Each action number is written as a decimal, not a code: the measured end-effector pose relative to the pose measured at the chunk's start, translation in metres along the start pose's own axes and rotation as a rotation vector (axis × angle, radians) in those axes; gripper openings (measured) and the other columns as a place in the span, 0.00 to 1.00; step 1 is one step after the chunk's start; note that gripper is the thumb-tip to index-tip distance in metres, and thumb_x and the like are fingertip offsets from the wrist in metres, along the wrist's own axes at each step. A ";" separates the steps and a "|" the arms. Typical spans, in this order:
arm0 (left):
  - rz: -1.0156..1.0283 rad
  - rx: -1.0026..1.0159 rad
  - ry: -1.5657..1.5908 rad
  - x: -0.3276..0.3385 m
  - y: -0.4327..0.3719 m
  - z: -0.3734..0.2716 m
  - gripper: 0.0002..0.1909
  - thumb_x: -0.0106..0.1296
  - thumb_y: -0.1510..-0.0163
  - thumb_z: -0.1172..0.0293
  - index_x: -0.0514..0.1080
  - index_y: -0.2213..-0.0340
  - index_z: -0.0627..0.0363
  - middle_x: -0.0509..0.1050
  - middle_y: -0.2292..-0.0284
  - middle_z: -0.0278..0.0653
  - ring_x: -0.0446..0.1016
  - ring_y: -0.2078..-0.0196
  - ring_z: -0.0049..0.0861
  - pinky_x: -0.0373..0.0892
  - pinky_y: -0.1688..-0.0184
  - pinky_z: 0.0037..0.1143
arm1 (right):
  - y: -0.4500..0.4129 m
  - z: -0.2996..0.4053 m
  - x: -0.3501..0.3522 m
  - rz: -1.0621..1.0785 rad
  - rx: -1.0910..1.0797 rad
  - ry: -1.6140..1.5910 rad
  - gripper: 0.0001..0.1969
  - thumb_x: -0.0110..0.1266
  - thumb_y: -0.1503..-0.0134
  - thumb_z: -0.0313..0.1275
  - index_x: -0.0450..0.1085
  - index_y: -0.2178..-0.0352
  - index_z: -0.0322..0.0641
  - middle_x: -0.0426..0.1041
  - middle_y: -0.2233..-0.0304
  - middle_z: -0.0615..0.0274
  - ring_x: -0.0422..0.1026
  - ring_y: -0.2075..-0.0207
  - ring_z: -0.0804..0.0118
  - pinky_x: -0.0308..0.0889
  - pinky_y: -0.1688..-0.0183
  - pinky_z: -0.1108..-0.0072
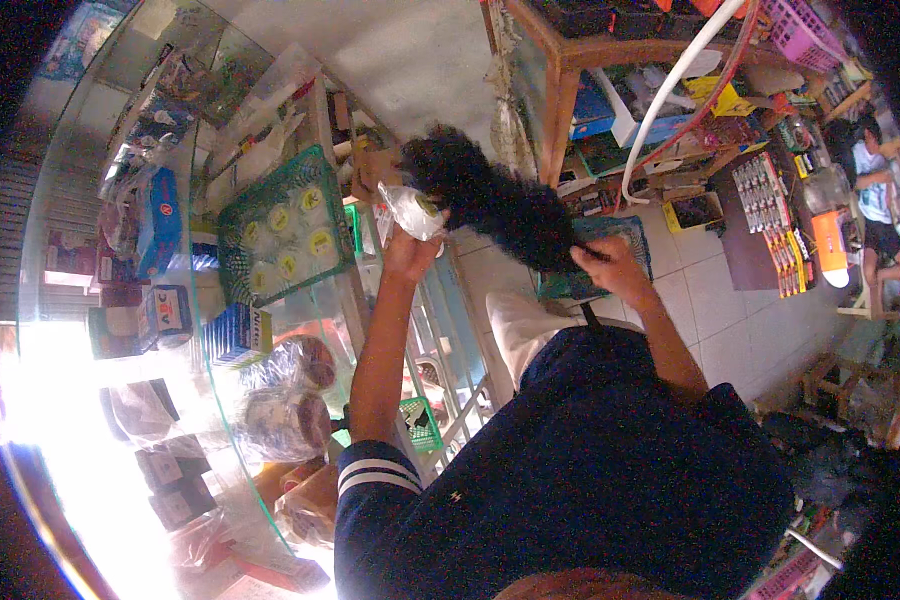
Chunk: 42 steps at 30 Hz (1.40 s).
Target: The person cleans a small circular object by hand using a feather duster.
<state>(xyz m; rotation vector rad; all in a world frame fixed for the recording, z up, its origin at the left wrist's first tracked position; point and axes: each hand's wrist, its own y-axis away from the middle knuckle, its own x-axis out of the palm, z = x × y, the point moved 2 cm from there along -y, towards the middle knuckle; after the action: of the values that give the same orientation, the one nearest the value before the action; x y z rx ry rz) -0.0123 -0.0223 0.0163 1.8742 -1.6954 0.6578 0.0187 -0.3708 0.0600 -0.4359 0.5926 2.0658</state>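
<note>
My left hand [412, 251] holds a small plastic-wrapped package [414, 211] with a round yellow label. My right hand [611, 262] grips the handle of a fluffy black duster [495, 199], whose bushy end reaches up to the left, beside the package. Left of my left hand, a green plastic basket [335, 214] holds several similar wrapped packages [280, 218] with yellow labels. The contents of the package are hard to make out.
A glass display case [217, 382] with boxes and wrapped rolls curves along the left. A wood-framed cabinet [562, 112] stands at the upper right, with a white hose [664, 94] in front. Tiled floor [682, 300] lies beyond my right arm. Another person [870, 180] is at the far right.
</note>
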 end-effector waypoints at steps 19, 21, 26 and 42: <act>-0.050 -0.087 0.431 0.001 -0.003 -0.008 0.23 0.40 0.45 0.59 0.64 0.51 0.57 0.70 0.55 0.45 0.69 0.53 0.41 0.64 0.49 0.40 | 0.008 0.006 0.040 0.292 0.027 -0.397 0.21 0.48 0.43 0.43 0.66 0.84 0.39 0.60 0.92 0.68 0.59 0.89 0.75 0.52 0.86 0.75; -0.061 -0.020 0.475 0.026 -0.001 -0.015 0.23 0.42 0.47 0.58 0.65 0.53 0.58 0.71 0.57 0.46 0.71 0.56 0.42 0.65 0.50 0.39 | -0.001 -0.002 0.043 0.227 0.020 -0.305 0.19 0.49 0.43 0.42 0.68 0.82 0.39 0.59 0.92 0.69 0.58 0.90 0.76 0.52 0.87 0.76; -0.184 -0.063 0.357 0.018 0.002 -0.017 0.22 0.47 0.50 0.63 0.66 0.53 0.57 0.71 0.56 0.41 0.71 0.59 0.38 0.60 0.47 0.40 | 0.005 0.003 0.041 0.209 0.071 -0.416 0.15 0.52 0.45 0.41 0.71 0.77 0.41 0.61 0.89 0.65 0.61 0.87 0.76 0.57 0.83 0.79; 0.002 -0.011 -0.192 -0.002 -0.018 0.006 0.21 0.39 0.42 0.57 0.62 0.50 0.52 0.65 0.49 0.39 0.63 0.47 0.36 0.58 0.43 0.38 | -0.020 -0.011 0.005 -0.152 -0.135 0.126 0.24 0.55 0.51 0.50 0.74 0.73 0.36 0.74 0.74 0.51 0.71 0.65 0.54 0.63 0.58 0.71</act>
<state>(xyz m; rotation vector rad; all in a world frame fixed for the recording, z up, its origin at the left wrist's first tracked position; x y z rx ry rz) 0.0053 -0.0233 0.0090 1.9820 -1.8153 0.4802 0.0342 -0.3648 0.0436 -0.6736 0.4804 1.9494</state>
